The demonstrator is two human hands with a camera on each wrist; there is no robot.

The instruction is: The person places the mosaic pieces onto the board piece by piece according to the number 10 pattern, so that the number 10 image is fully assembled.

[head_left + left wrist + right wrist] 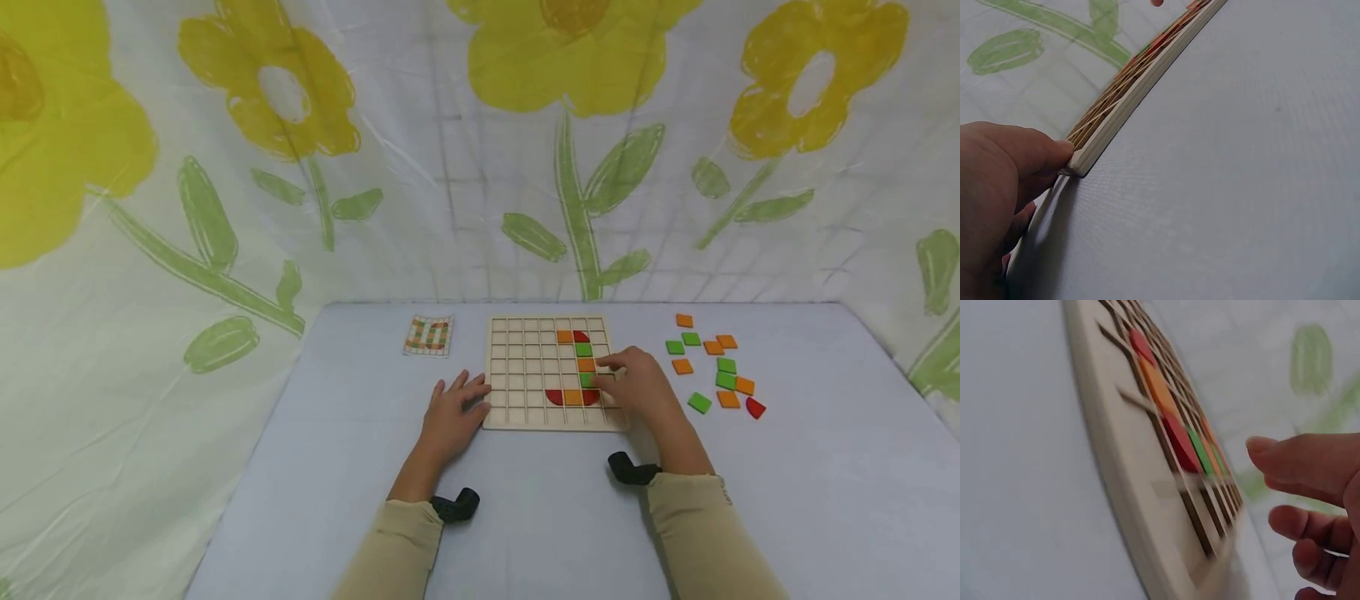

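A square wooden grid board (517, 360) lies on the table. My left hand (452, 418) rests at its left edge with fingers spread, and in the left wrist view the thumb (1044, 150) touches the board's corner. Over the board's right side hovers my right hand (643, 387). The right wrist view shows its thumb and fingers apart, with nothing visible between them. Near those fingertips sit a green square tile (587, 380) and an orange tile (586, 365). Below them is a row with a red rounded tile (554, 397), an orange tile (573, 397) and another red rounded tile (591, 397).
Loose green, orange and red tiles lie scattered on the table right of the board, among them a red quarter-round tile (755, 407) and a green tile (700, 403). A small pattern card (428, 336) lies left of the board. Behind hangs a flower-printed curtain (420, 167).
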